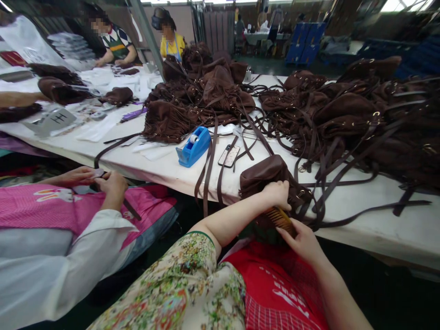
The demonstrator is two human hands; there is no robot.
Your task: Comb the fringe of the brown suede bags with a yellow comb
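A dark brown leather bag point(263, 170) lies at the table's front edge, close to my body. My left hand point(277, 194) rests against it with curled fingers, gripping the bag's edge; its fingertips are partly hidden. Just below, my right hand point(301, 237) is closed on a yellow-brown comb point(281, 221). The comb's teeth face the underside of the bag, near the fringe, which is in shadow. Whether the teeth touch the fringe I cannot tell.
Piles of brown bags point(220, 87) with long straps cover the back and right of the white table point(371, 201). A blue tape dispenser point(194, 146) and a phone point(228, 156) lie left of my bag. At left, a co-worker's hands point(112, 183) handle a strap.
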